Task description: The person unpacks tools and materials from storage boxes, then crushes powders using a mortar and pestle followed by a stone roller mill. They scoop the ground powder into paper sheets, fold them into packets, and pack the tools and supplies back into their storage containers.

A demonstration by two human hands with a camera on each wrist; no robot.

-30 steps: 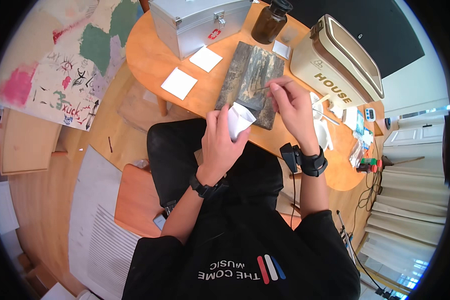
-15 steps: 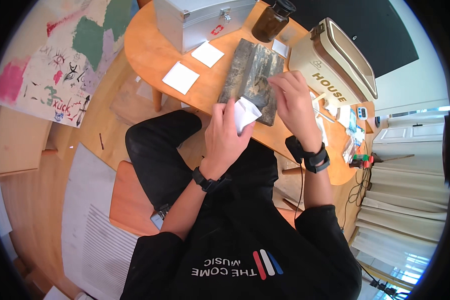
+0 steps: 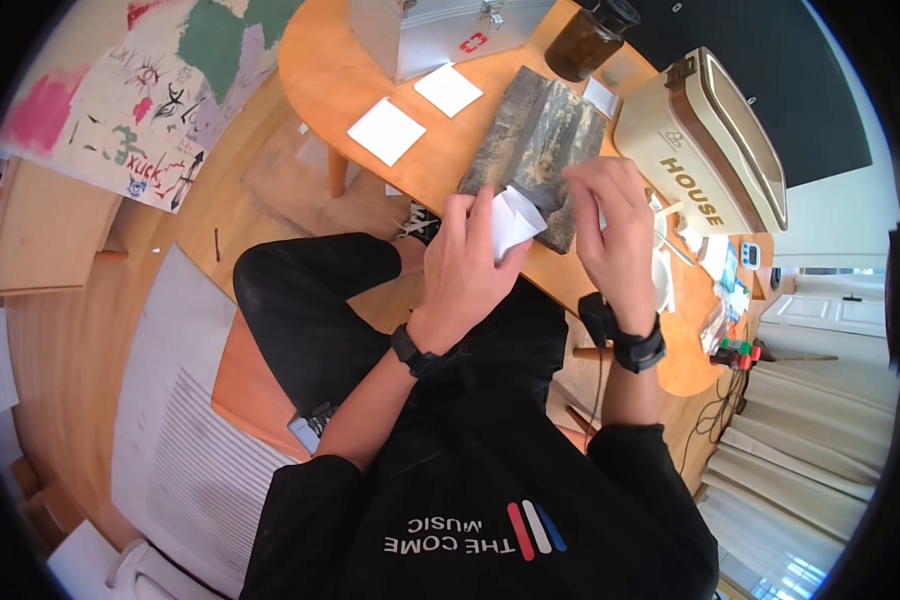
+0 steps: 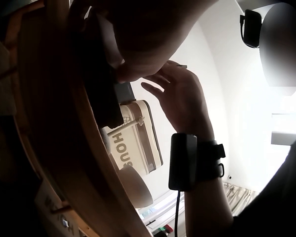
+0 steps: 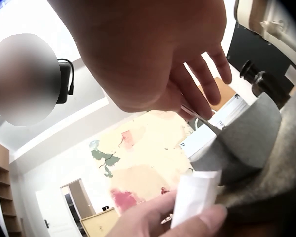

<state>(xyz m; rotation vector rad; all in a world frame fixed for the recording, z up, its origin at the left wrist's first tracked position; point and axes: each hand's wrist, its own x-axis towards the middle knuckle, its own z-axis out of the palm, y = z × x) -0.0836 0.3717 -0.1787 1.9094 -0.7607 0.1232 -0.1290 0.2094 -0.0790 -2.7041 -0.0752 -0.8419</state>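
My left hand (image 3: 470, 272) grips a folded white paper packet (image 3: 516, 222), its upper end standing open, near the table's front edge. In the right wrist view the paper packet (image 5: 195, 197) sits between the left thumb and fingers. A thin metal tool (image 5: 201, 117) is pinched between the thumb and fingers of my right hand (image 3: 615, 220); its exact kind I cannot tell. That hand hovers over the right side of a rough grey stone-like block (image 3: 545, 140) with ridges along it. The block's near end is partly hidden behind the paper and both hands.
Two white paper squares (image 3: 387, 131) lie left of the block. Behind stand a silver metal case (image 3: 435, 40) and a brown glass jar (image 3: 591, 42). To the right are a cream box (image 3: 685, 150) marked HOUSE, white bowls (image 3: 662, 280) and a small timer (image 3: 750, 256).
The right hand has drawn back from above the block, and its tool no longer shows in the head view. The left hand still holds the paper packet. The head view has shifted.
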